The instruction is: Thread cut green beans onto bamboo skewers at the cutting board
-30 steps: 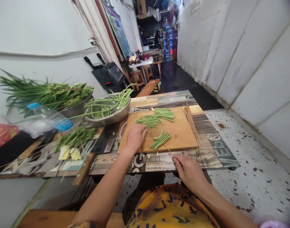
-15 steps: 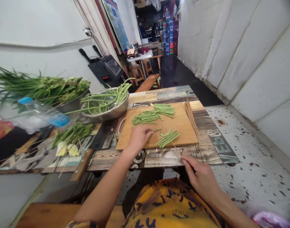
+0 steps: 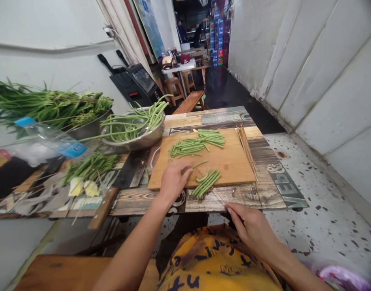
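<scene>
My left hand [image 3: 173, 180] rests on the near edge of the wooden cutting board [image 3: 234, 161], fingers curled, pinching the end of a single cut bean piece [image 3: 200, 164]. My right hand [image 3: 252, 228] is closed at the table's near edge on a thin bamboo skewer [image 3: 219, 196]. The skewer runs up-left through a small bunch of cut beans [image 3: 206, 183] that lies over the board's near edge. Two piles of cut green beans [image 3: 187, 148] [image 3: 212, 138] lie at the far side of the board.
Loose skewers [image 3: 247, 149] lie along the board's right edge. A steel bowl of long beans [image 3: 133, 131] stands left of the board. Farther left are a bowl of greens [image 3: 51, 107], a plastic bottle [image 3: 48, 139] and skewered beans [image 3: 90, 165]. Right of the table is tiled floor.
My left hand has drawn back from the bean pile to the board's near edge with one bean piece. The skewered bunch has shifted toward the near edge.
</scene>
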Motion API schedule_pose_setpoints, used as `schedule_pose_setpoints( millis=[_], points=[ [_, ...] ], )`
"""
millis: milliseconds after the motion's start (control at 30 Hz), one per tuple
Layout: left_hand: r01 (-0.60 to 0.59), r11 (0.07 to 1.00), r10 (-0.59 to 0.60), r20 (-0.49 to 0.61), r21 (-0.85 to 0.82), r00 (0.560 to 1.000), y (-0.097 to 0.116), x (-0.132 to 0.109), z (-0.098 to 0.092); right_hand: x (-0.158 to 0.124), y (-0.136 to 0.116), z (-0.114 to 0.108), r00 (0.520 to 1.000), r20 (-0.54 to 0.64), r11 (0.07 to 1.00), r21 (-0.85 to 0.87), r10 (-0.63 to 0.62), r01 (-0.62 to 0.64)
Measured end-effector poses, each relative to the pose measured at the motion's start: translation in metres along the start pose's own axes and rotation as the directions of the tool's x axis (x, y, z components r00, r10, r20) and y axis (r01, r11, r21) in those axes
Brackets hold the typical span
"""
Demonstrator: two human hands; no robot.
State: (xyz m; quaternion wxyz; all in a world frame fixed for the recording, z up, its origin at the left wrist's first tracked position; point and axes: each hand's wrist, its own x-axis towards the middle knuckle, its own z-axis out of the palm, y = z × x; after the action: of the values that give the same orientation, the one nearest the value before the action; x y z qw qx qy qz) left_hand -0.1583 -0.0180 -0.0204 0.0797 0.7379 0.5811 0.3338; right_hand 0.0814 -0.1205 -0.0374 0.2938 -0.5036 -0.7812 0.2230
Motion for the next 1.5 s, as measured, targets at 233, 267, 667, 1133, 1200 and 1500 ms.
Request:
schedule_pose_setpoints(
  millis=[233,267,667,1133,1200,1500],
  points=[
    [-0.004,1.0,0.004,0.001,0.017,1.0,-0.0025,-0.0002,0.0057,0.0007,-0.0017,-0.0012,1.0,0.017,0.999,0.031,0.017,-0.018],
    [-0.004,1.0,0.004,0.001,0.017,1.0,-0.003,-0.0001,0.0058,0.0006,-0.0018,-0.0013,1.0,0.018,0.999,0.034,0.017,-0.018],
    [0.009,0.999,-0.01,0.014,0.042,1.0,-0.002,0.0022,0.0071,-0.0016,-0.002,-0.002,1.0,0.01,1.0,0.001,0.021,-0.021],
    [-0.004,1.0,0.004,0.035,-0.005,0.999,-0.002,0.0054,0.0084,0.0013,-0.0006,-0.0022,0.999,0.022,0.999,0.017,0.028,-0.028],
    [-0.005,1.0,0.006,0.03,-0.013,1.0,-0.0022,0.0048,0.0088,0.0016,-0.0008,-0.003,0.999,0.029,0.999,0.026,0.03,-0.03],
    [-0.024,0.998,0.025,0.026,-0.066,0.999,-0.0078,0.0049,0.0114,0.0051,-0.0022,-0.0067,0.998,0.055,0.999,0.019,0.037,-0.038]
  ],
)
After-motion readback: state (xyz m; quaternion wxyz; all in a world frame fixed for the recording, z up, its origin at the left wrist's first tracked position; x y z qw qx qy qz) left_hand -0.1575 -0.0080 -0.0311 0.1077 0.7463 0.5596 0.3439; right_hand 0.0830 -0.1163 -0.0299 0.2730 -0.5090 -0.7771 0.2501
